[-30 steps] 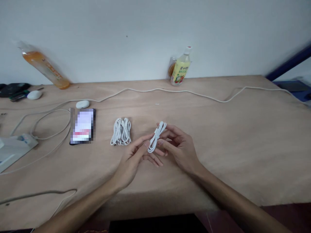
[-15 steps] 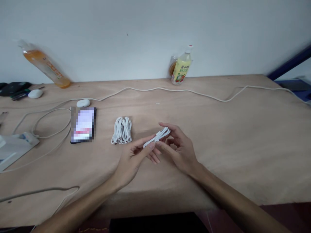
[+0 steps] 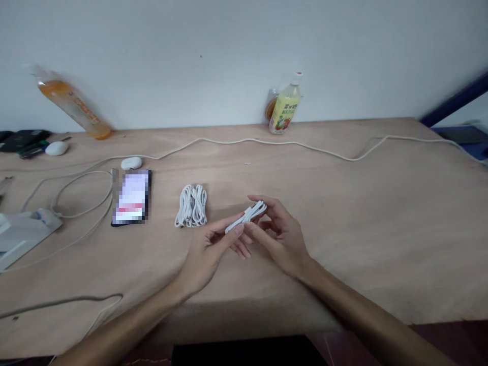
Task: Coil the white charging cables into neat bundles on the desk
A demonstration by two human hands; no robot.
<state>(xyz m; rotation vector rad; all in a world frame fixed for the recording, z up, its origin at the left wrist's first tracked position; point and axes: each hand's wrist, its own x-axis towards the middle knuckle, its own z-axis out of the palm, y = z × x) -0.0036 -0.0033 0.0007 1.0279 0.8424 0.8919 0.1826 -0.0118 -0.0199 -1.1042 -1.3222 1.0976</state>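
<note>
A white cable [image 3: 247,215], folded into a narrow bundle, is held above the front half of the wooden table. My left hand [image 3: 211,249] is closed on its lower left end, with the thumb on top. At the upper right end my right hand [image 3: 284,234] grips the same bundle between thumb and fingers. A wrap seems to cross the bundle near its middle. Left of my hands, several more bundled white cables [image 3: 191,206] lie side by side on the table [image 3: 362,218].
A phone [image 3: 132,197] and a white earbud case [image 3: 131,162] lie at left, near loose cords and a white box [image 3: 26,236]. One long white cord [image 3: 267,142] crosses the back. An orange drink bottle [image 3: 76,109] and a yellow-labelled bottle [image 3: 285,107] stand by the wall.
My right hand's fingers have shifted very slightly on the cable bundle. Both hands still hold it in nearly the same place.
</note>
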